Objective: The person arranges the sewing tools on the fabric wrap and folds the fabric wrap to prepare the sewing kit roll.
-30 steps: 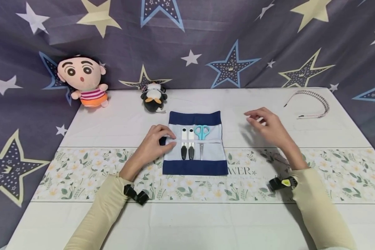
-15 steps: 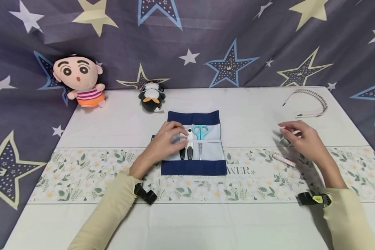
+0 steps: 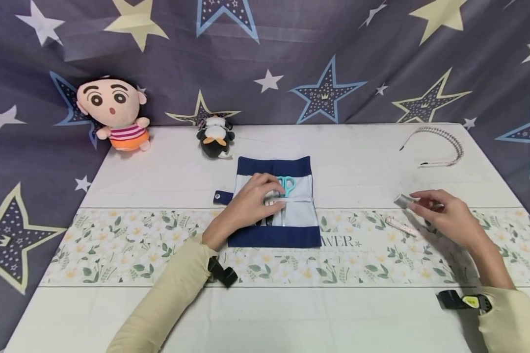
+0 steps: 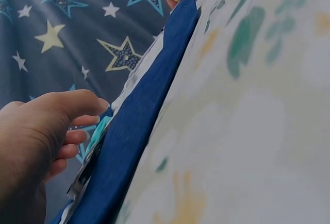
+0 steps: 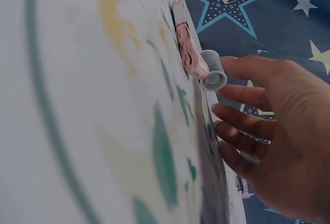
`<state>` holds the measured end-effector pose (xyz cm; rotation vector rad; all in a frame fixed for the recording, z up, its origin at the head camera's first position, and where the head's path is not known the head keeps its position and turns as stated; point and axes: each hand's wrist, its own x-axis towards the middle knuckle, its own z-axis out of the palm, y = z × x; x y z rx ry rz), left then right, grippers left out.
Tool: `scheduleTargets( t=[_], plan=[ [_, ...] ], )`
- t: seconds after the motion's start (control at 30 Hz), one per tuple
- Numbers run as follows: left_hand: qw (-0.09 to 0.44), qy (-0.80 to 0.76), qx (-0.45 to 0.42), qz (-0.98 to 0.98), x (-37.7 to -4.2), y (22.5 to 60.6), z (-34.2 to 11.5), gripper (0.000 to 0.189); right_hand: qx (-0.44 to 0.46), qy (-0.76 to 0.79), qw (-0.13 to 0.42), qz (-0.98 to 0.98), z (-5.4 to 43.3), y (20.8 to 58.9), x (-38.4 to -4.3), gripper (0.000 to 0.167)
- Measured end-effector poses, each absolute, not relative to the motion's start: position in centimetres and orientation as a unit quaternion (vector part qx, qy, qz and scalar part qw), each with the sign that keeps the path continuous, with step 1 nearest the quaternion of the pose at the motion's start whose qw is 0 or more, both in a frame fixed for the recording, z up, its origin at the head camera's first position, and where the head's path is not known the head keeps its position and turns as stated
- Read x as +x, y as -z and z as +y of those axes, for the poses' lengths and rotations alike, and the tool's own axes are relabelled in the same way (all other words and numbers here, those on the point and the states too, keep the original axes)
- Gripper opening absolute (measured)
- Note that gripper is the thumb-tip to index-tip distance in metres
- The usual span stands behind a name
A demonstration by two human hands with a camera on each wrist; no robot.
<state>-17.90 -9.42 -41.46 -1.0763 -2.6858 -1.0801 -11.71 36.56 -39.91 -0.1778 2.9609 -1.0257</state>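
Note:
In the head view, my left hand is over an open navy and pale-blue fabric pouch. Its fingertips are near the teal-handled scissors, which sit under a white strap. The thumb is extended in the left wrist view; I see no object in this hand. Slim white-and-black tools in the pouch are mostly hidden by the hand. My right hand pinches one end of a grey thread spool, low over the table. In the right wrist view, the thumb and a finger meet the spool.
A pink-and-white bundle of thread lies beside the spool. A headband is at the back right. A penguin plush and a doll are at the back left. A snap tab sticks out from the pouch.
My left hand has moved right across the pouch, from its left edge to the scissors, uncovering the snap tab. My right hand has moved right and nearer to me, onto the spool.

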Motion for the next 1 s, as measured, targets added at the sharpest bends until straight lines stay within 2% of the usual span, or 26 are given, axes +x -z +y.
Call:
scheduleTargets(
  t=[0.4, 1.0],
  plan=[
    [0.028, 0.328, -0.372, -0.868, -18.0, 41.5, -8.2, 0.017, -0.058, 0.316, -0.013, 0.947, 36.0, 40.8, -11.8, 0.034],
    [0.064, 0.309, -0.379, -0.87, -18.3, 42.0, -6.9, 0.013, -0.072, 0.356, -0.06, 0.93, 33.7, 40.6, -12.7, 0.029]
  ],
)
